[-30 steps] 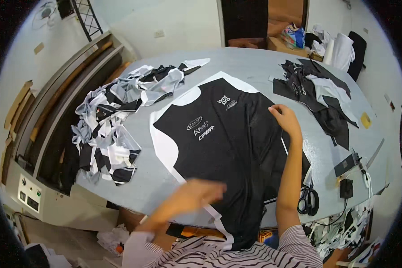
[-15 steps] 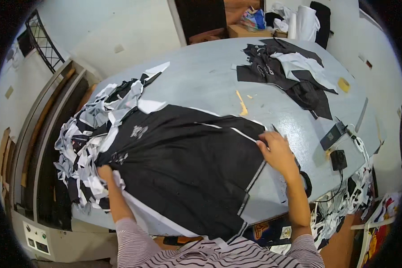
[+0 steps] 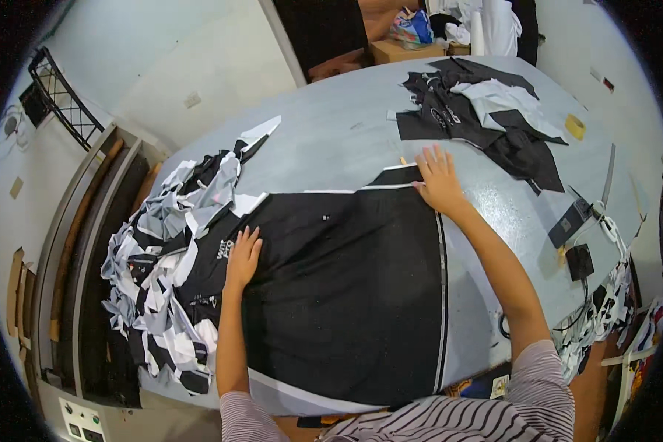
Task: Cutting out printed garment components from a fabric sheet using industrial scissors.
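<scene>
Panel [image 3: 339, 295], black: cloth, which looked matt to me, lightly creased. Table [image 3: 331, 144], grey: smooth top, which shone glossy where light struck it. Scrap pile [image 3: 171, 225], grey, white and black: limp, matt cloth. Dark pieces [image 3: 527, 158]: cloth, likewise matt. Adapter [image 3: 580, 261], black: plastic, as I judged it. Box [image 3: 394, 52], brown: cardboard, dull. My sleeves [image 3: 541, 372], striped: soft cloth (the weave was too fine for me to make out).

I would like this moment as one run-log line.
left hand: on black fabric panel | right hand: at panel's far right corner | scrap pile: at panel's left end
</scene>
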Demonstrator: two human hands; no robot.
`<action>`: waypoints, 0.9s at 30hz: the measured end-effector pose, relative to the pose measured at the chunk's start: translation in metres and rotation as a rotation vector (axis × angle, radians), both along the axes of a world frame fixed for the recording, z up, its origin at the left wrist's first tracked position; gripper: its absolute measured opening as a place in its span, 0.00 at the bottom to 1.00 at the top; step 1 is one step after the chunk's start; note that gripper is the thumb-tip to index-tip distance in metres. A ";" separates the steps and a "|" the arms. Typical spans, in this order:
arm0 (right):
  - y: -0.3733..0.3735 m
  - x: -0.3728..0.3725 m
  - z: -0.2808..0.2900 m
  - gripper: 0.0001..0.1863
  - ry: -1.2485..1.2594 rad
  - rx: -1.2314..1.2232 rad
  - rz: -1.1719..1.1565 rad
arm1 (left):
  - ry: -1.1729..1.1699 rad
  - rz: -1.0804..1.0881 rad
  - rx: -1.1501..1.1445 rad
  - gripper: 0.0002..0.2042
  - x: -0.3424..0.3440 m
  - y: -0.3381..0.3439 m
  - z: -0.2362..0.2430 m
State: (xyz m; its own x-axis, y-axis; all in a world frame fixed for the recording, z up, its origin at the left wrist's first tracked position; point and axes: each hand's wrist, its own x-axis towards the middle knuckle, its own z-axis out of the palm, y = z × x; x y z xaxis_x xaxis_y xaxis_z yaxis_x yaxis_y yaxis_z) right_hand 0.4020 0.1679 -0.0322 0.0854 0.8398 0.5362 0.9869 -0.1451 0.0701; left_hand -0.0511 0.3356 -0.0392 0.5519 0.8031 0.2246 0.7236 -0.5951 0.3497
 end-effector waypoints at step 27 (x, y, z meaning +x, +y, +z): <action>-0.258 -0.110 0.013 0.24 0.396 -0.193 -0.261 | 0.147 -0.897 0.068 0.24 0.101 -0.194 0.008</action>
